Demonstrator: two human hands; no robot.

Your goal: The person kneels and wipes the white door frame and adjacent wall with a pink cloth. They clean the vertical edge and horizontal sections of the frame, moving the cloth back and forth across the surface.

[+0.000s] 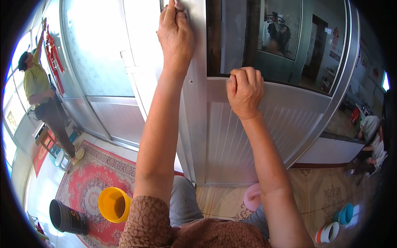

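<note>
My left hand (175,40) is raised to the top edge of the view, against the metal door frame (196,55). Its fingers are closed on a crumpled cloth (183,10), of which only a small part shows. My right hand (246,93) is curled against the rail (285,88) of an aluminium door, just below the dark glass pane (235,40). Those fingers are folded inward, and whatever lies under them is hidden. Below the rail runs a ribbed metal panel (235,139).
On the red patterned carpet (93,173) stand a yellow bucket (107,204) and a black bucket (71,220). A person (40,83) reaches up at far left near frosted sliding doors (96,52). Pink footwear (252,197) shows below; two small containers (343,214) (329,233) sit lower right.
</note>
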